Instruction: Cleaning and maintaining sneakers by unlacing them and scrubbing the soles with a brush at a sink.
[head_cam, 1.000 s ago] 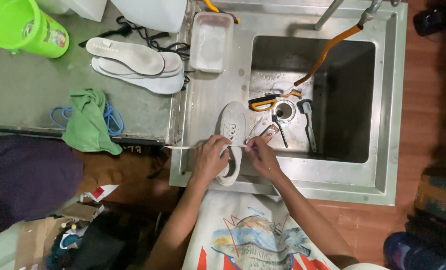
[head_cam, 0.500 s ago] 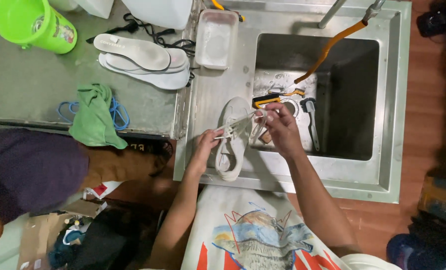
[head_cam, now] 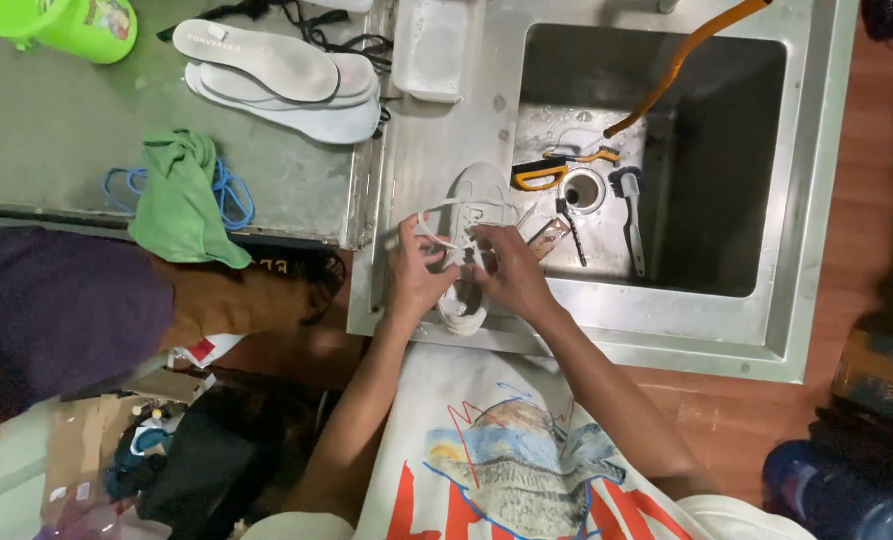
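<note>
A white sneaker lies on the steel sink's left ledge, toe pointing away from me. Its white shoelace loops out to the left over the upper. My left hand pinches the lace at the shoe's left side. My right hand grips the shoe and lace over its middle, covering the tongue and heel opening. Both hands meet over the shoe.
The sink basin holds an orange hose, yellow-handled scissors and a brush near the drain. White insoles, a green cloth, a blue cord, a white tray and a green bucket lie on the counter to the left.
My right hand came back from over the basin to the shoe. The lace, earlier pulled taut, now lies in a loose loop. Both hands closed in over the shoe's middle.
</note>
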